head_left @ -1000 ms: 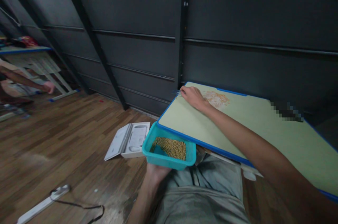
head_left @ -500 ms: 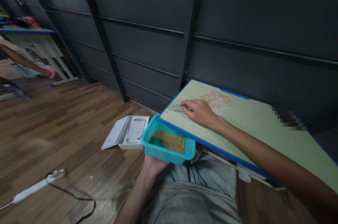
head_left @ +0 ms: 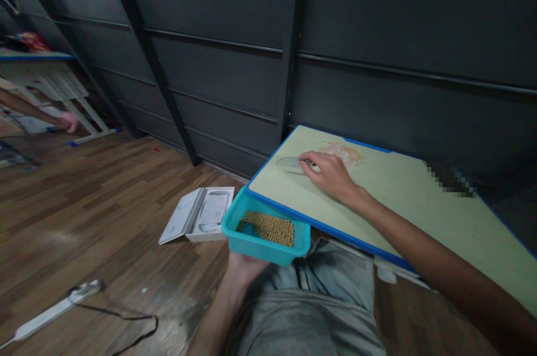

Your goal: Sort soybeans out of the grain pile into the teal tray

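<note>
My left hand (head_left: 243, 266) grips a teal plastic tub (head_left: 265, 231) from underneath, holding it against the near edge of a pale green table with blue trim (head_left: 403, 199). Yellow beans (head_left: 268, 226) cover most of the tub's bottom. My right hand (head_left: 329, 172) rests on the tabletop, fingers pinched on a small clear, blurred object (head_left: 290, 165) that looks like a spoon or scoop. Just behind that hand lies a pile of pale orange grains (head_left: 344, 152).
An open white box (head_left: 199, 214) lies on the wooden floor to the left. A white power strip with a black cord (head_left: 54, 308) lies nearer me. Another person's arm and hand (head_left: 62, 120) reach by a low table at far left. A dark panelled wall stands behind.
My right hand has pulled the clear object back from the table's far left corner toward the middle. The tub stays at the table edge.
</note>
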A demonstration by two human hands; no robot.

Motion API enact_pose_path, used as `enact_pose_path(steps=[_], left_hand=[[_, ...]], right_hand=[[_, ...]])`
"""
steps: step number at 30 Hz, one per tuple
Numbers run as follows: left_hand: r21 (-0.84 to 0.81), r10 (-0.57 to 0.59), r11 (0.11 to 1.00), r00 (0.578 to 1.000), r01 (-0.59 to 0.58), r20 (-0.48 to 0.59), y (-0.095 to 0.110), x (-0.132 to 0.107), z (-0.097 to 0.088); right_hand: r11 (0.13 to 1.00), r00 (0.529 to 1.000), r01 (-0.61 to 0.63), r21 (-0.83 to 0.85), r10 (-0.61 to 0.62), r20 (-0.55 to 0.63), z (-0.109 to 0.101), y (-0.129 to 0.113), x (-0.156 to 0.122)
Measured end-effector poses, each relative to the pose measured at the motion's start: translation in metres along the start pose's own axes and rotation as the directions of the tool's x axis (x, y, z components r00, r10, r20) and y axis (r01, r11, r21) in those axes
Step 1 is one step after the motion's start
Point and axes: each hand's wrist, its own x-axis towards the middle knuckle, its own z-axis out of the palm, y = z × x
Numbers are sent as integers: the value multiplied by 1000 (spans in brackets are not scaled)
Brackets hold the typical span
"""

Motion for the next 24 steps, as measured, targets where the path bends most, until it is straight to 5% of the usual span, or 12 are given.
enact_pose_path(steps=[7, 16, 24], left_hand=[[93, -34, 995, 998, 29, 53, -28, 1, -6], [61, -91, 994, 995, 88, 45, -49, 11, -43], [51, -98, 994, 995, 98, -2, -36, 18, -63]], right_hand=[[964, 938, -253, 81, 265, -223, -32, 70, -22], [911, 883, -411, -24, 391, -258, -38, 112, -42], [723, 626, -690, 40, 624, -468, -53, 160, -64]])
